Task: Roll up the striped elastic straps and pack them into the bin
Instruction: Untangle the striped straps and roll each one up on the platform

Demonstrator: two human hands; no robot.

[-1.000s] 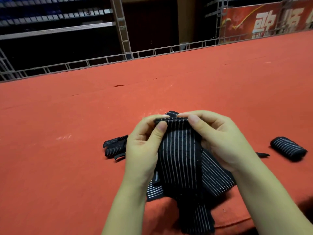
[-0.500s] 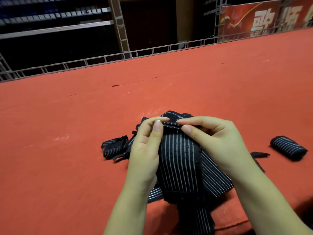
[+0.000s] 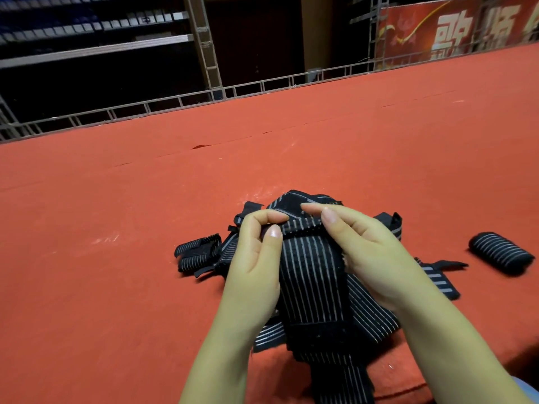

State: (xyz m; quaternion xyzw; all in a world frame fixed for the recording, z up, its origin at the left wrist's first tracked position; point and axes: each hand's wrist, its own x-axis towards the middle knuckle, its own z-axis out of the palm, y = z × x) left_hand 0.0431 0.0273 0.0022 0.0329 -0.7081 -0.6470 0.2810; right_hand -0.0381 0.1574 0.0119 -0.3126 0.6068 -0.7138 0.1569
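**Mid-counter: both hands on strap end**

On the red felt counter [image 3: 116, 258], left hand [image 3: 253, 275] and right hand [image 3: 370, 258] fingers pinch the top edge of a black white-striped elastic strap [image 3: 312, 275]. One rolled striped strap [image 3: 500, 253] lies well right.

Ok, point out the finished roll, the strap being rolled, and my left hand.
finished roll [image 3: 501, 253]: head view, middle of its striped side.
strap being rolled [image 3: 310, 275]: head view, flat striped face.
left hand [image 3: 252, 263]: head view, palm.
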